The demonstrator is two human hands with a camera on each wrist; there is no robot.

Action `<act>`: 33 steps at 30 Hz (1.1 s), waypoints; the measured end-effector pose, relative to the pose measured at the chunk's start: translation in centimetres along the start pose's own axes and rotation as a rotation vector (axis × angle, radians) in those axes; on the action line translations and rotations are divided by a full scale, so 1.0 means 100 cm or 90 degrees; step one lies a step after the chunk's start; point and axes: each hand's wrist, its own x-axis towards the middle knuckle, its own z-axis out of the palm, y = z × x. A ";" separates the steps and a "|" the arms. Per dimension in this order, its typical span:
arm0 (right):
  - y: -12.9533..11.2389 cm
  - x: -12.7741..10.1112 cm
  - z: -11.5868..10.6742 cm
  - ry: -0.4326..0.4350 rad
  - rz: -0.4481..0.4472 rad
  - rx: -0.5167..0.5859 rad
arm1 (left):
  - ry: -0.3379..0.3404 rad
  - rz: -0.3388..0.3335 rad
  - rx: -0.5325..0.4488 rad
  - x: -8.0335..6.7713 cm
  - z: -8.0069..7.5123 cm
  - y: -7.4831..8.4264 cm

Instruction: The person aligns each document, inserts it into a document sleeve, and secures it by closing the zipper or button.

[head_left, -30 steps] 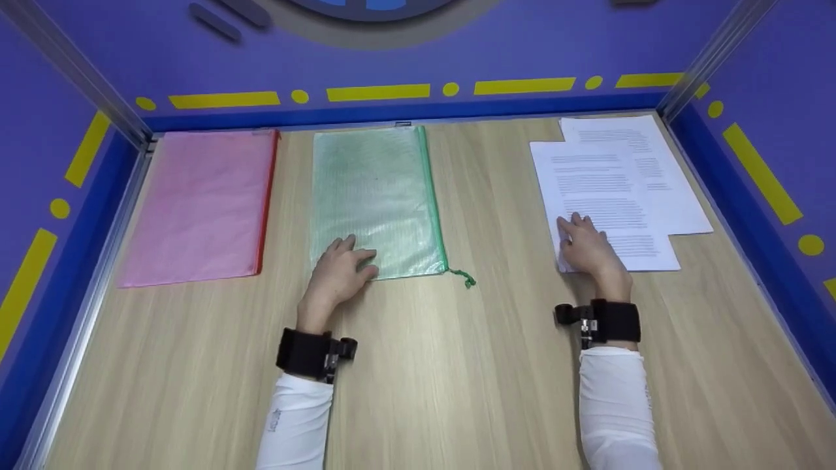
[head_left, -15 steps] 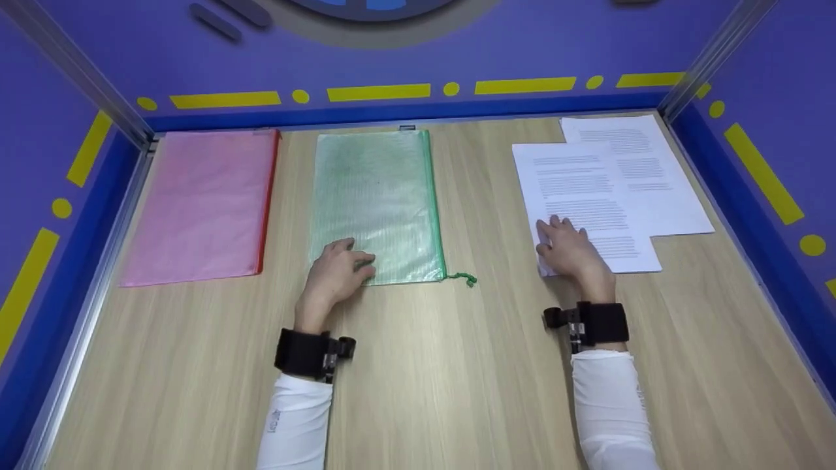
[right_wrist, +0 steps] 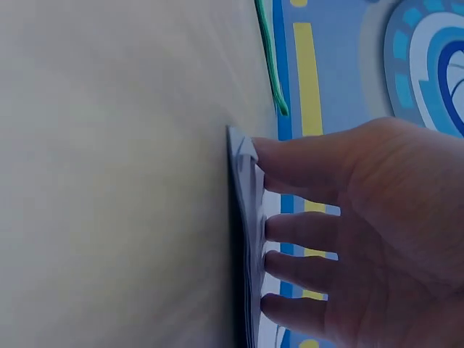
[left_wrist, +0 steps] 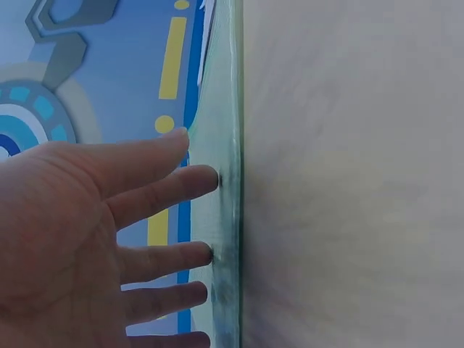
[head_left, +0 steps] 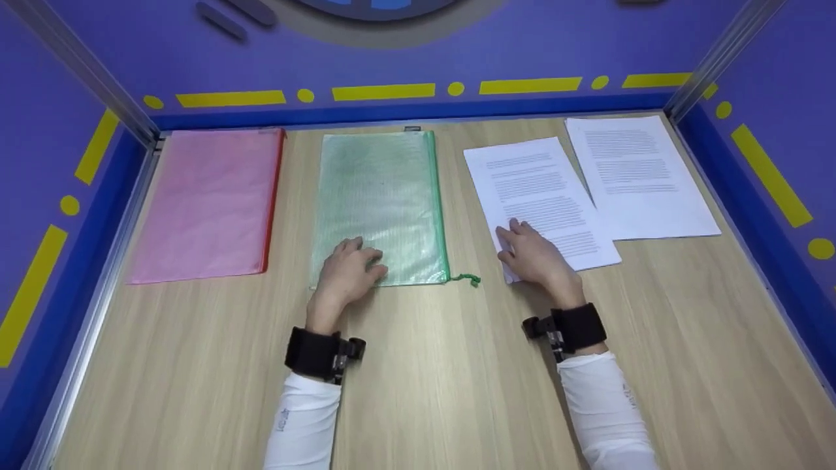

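Note:
A green mesh zip pouch [head_left: 379,202] lies flat on the wooden table [head_left: 444,378], its zipper cord [head_left: 467,279] trailing at the near right corner. My left hand [head_left: 349,269] rests on the pouch's near edge, straight fingers pressing it down; the left wrist view shows the fingertips [left_wrist: 206,177] against the pouch [left_wrist: 221,217]. My right hand [head_left: 532,254] lies flat on the near left corner of a printed paper sheet [head_left: 539,196]. In the right wrist view the fingers [right_wrist: 290,163] press the paper's edge [right_wrist: 246,239].
A pink zip pouch [head_left: 209,202] lies at the far left. A second printed sheet [head_left: 640,176] lies at the far right, partly under the first. Purple walls with yellow marks [head_left: 385,91] enclose the table on three sides.
My right hand has slid the top printed sheet leftward, off the second sheet and toward the green pouch. The left hand stays on the pouch, which has shifted slightly.

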 end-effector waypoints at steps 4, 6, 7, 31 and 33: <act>-0.011 0.005 0.004 0.000 -0.032 0.012 | -0.020 0.030 0.017 0.003 0.002 0.012; -0.015 0.006 0.006 -0.008 -0.047 0.030 | -0.026 0.046 0.038 0.005 0.005 0.023; -0.016 0.006 0.006 -0.009 -0.053 0.039 | -0.029 0.056 0.054 0.006 0.006 0.029; 0.071 -0.013 -0.025 0.034 0.147 0.174 | -0.083 0.280 0.266 0.042 0.071 0.136; 0.073 -0.012 -0.025 0.035 0.175 0.184 | -0.090 0.279 0.276 0.042 0.076 0.139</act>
